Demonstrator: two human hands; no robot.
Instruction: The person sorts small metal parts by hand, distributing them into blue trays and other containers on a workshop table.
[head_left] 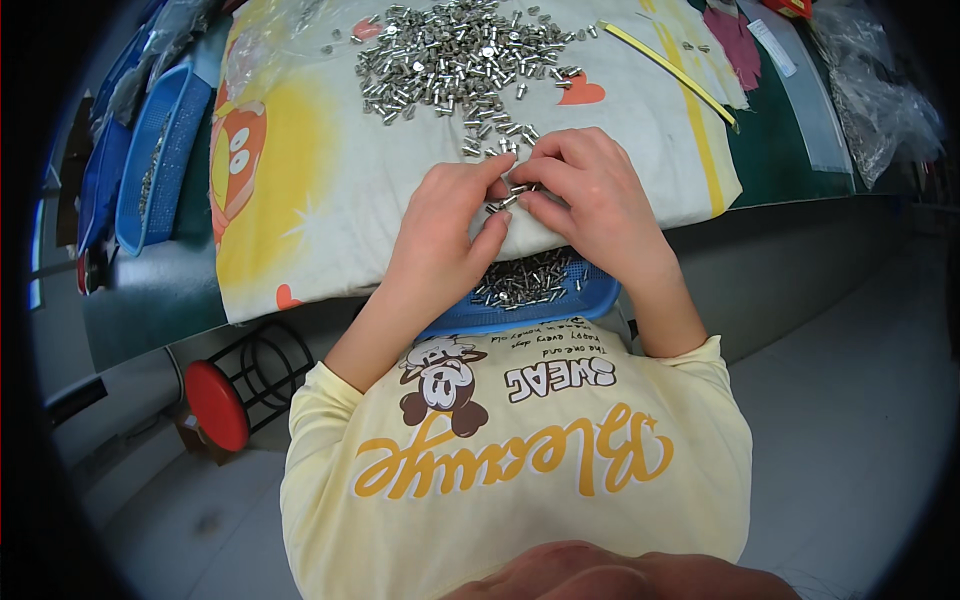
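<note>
Yellow shirt (520, 500), small metal pieces (502, 204) between left hand (440, 212), right hand (592, 195)

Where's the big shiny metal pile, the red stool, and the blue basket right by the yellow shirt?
Shiny metal pile (450, 62): head view, middle of the heap.
Red stool (216, 406): head view, on its round seat.
Blue basket (602, 292): head view, on its right side wall.

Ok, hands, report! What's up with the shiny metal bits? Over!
Left hand and right hand close together at small metal pieces; grip unclear. Main pile just beyond, on cloth. More in blue basket, below the cloth's near edge. No obstacle seen.
</note>
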